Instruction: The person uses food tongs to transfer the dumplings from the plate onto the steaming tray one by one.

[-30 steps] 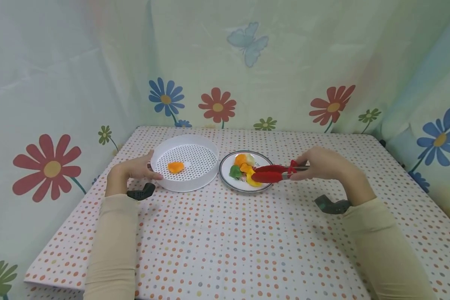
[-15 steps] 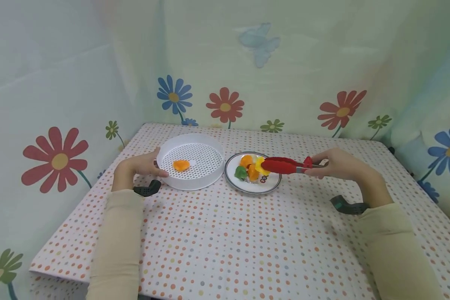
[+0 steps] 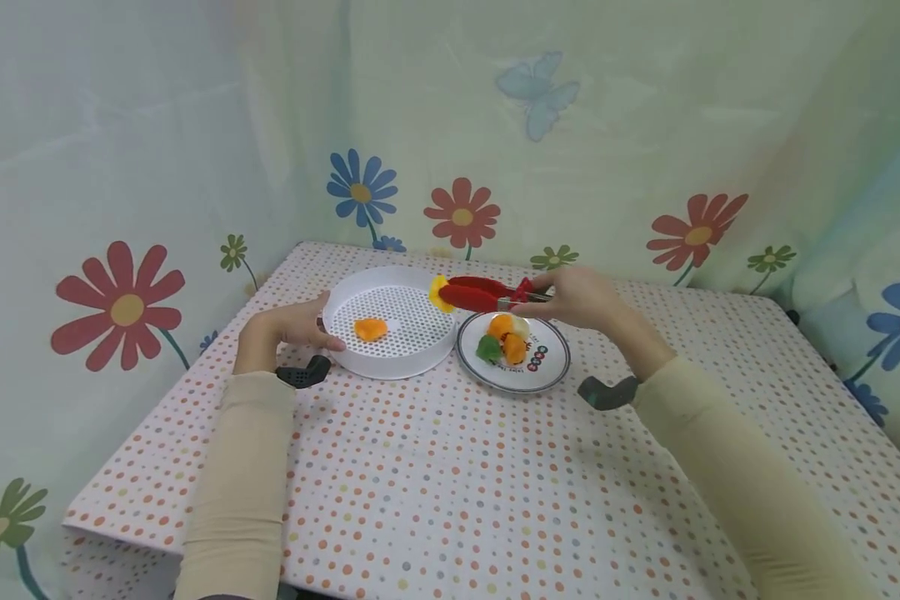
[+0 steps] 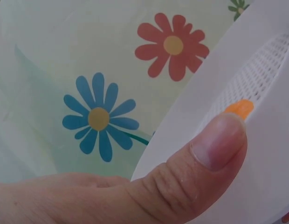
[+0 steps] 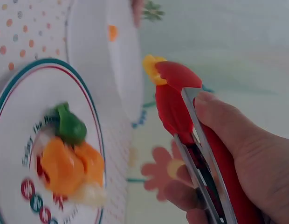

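My left hand (image 3: 296, 327) holds the left side of a round white basket (image 3: 390, 367) with a perforated bottom, its thumb (image 4: 219, 144) against the outer wall. Inside the basket lies an orange piece (image 3: 371, 329). In my right hand (image 3: 581, 296) is a pair of metal tongs with red tips (image 3: 480, 293). A yellow crinkled piece (image 5: 153, 69) is pinched at the ends of those tips, raised near the basket's right rim. On the round plate (image 3: 547, 379) sit a green piece (image 5: 70, 126), two orange pieces (image 5: 63, 168) and a whitish one (image 5: 88, 195).
Basket and plate stand side by side on a table with a dotted cloth (image 3: 435, 483). Flower-printed curtains (image 3: 450, 117) hang behind and at both sides. The table's front left edge (image 3: 120, 542) shows beside my left sleeve.
The tongs have gripped the yellow piece on the plate, lifted it and carried it left toward the basket. My left hand stays on the basket; the head view has shifted slightly.
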`<state>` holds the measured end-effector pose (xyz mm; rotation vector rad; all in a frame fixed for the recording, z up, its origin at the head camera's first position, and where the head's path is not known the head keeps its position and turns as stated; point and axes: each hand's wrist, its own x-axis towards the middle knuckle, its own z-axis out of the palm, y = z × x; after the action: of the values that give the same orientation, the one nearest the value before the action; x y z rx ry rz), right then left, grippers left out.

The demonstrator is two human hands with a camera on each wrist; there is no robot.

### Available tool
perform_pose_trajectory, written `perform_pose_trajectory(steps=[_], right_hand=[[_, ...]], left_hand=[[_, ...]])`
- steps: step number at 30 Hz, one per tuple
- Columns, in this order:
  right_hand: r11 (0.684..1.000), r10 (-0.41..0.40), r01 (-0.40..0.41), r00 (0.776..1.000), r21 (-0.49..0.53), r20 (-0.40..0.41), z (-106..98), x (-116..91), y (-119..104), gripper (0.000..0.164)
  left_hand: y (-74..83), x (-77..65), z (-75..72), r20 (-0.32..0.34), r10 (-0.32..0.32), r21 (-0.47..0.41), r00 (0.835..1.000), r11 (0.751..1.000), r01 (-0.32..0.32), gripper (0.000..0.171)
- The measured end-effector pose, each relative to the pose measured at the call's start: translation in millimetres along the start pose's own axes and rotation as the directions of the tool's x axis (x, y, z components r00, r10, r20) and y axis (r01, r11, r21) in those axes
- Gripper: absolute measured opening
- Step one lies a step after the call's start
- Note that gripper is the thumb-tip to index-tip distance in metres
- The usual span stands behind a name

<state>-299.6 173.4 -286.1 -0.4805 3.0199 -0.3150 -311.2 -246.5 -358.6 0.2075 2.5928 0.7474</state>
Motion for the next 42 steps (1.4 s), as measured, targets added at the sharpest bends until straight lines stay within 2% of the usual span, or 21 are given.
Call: perform_pose_trajectory(steps=[6,9,14,18,29,37,42], right_hand=[[0.998,-0.055,0.056,0.997,-0.021,0.057,23,31,-44,0.053],[0.997,-0.063,0.066,0.995,-0.041,0.072,32,40,-55,0.046],[0.996,-0.061,0.066,0.994,-0.053,0.088,42,51,-67,0.042],[0.998,-0.043,0.048,0.995,-0.047,0.09,46,56,-71,0.042],[0.996,-0.059,0.064,0.994,-0.055,0.095,46,57,-76,0.042],[0.999,-0.015,0.019,0.996,-0.046,0.092,43,52,-71,0.057],[1.0,-0.022,0.022,0.999,0.007,0.043,41,46,-57,0.073]], left_hand=[[-1.1,0.7,2.4,0.006,-0.009,-0.001,1.0,1.0,0.009,0.125],[-1.2,0.4,2.4,0.011,-0.011,0.005,1.0,1.0,0.011,0.124],[-1.2,1.2,1.7,0.014,-0.026,0.012,1.0,1.0,0.026,0.124],[-0.9,2.3,2.4,0.009,-0.042,0.008,0.999,0.999,0.042,0.124],[-0.5,-0.2,2.8,0.015,-0.037,-0.019,0.999,0.999,0.037,0.126],[-0.1,-0.9,3.9,0.018,-0.065,-0.023,0.998,0.998,0.065,0.127],[1.1,-1.1,3.9,0.016,-0.055,-0.033,0.998,0.998,0.055,0.127]])
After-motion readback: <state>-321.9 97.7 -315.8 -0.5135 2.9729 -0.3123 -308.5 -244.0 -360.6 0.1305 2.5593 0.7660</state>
